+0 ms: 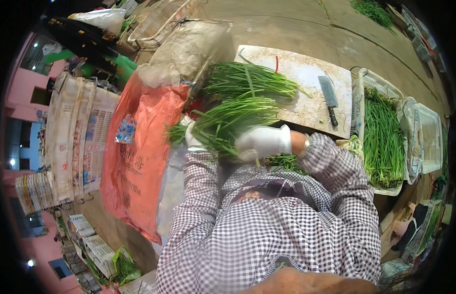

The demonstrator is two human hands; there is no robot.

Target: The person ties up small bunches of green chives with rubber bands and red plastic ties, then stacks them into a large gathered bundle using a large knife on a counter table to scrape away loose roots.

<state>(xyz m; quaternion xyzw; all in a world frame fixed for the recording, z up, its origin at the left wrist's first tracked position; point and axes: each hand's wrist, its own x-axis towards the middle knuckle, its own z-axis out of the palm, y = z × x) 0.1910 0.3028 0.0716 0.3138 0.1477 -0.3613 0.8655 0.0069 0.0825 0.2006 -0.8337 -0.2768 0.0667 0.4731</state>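
My left hand point(192, 136), in a white glove, is closed around the leafy end of a bunch of long green stalks, likely chives point(231, 114). My right hand point(264, 142), also gloved in white, is blurred beside the lower edge of that bunch; its fingers cannot be made out clearly. Just beyond, a second green bunch point(250, 79) lies with its pale ends on a white board point(309, 66). A cleaver point(328, 96) with a black handle rests at the board's right side. Loose green stalks point(286, 161) lie near my lap.
To the right stands a white plastic crate point(387, 191) packed with green stalks. An orange sack point(140, 165) bearing writing and a small blue-patterned packet point(126, 129) are at the left. Stacked white crates point(79, 139) stand farther left. A large translucent bag point(193, 47) sits behind the bunches.
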